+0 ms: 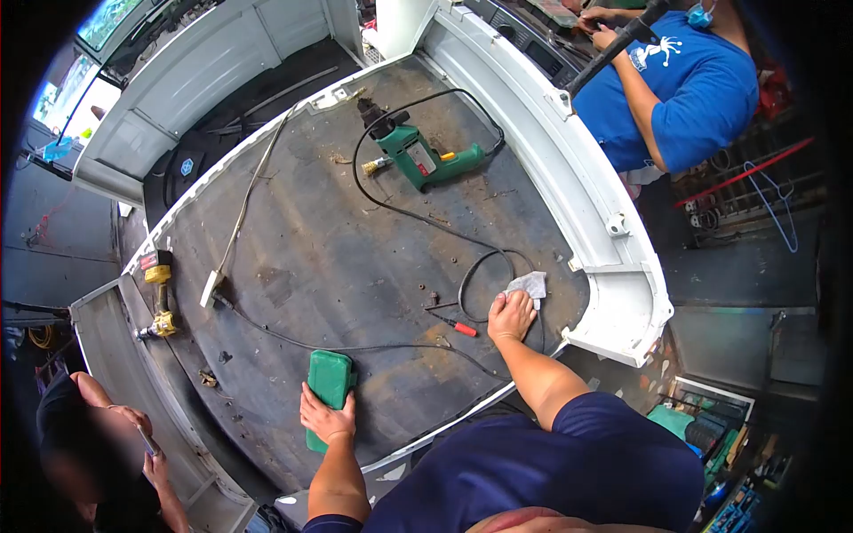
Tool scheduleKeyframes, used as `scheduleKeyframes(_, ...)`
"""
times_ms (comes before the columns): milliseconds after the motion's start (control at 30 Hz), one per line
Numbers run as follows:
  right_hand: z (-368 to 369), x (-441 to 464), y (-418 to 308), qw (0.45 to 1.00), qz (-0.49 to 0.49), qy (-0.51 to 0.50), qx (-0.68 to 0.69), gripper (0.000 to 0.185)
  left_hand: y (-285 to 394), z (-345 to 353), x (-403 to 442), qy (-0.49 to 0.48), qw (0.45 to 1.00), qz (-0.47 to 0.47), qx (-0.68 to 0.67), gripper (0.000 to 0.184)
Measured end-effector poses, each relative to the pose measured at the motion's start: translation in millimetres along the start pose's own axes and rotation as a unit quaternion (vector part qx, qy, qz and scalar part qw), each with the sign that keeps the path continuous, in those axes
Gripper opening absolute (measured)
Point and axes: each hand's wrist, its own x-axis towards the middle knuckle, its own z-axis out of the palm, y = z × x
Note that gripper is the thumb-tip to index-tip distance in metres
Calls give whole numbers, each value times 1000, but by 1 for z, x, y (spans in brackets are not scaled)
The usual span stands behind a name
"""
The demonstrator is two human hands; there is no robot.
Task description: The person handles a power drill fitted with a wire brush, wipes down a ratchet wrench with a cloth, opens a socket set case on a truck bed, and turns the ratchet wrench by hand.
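My left hand (327, 419) is wrapped across a green plastic case (330, 377) that lies on the dark truck-bed floor (311, 231). Its lid looks closed. Farther right, my right hand (510, 315) is closed over a crumpled whitish rag (531, 283) and presses it on the floor beside a looped black cord (462, 289). Just left of that hand lies a small red-handled tool (465, 330). Beyond it a green corded power drill (426, 162) rests on its side.
White side walls (551, 133) border the bed. A white extension socket (211, 288) with a plugged-in cord lies left, near a yellow cordless impact wrench (158, 293). A person in a blue shirt (684, 102) stands beyond the right wall; another person (98, 453) is at lower left.
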Motion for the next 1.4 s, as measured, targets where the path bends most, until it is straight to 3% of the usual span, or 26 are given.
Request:
scheduleKeyframes(833,-5,1,0,999,35,-35,0,24,0,1,-1,-6,1000,23,1,112)
scheduleKeyframes(1400,-15,3,-2,997,38,-46,42,24,0,8,-4,5,999,-16,42,107)
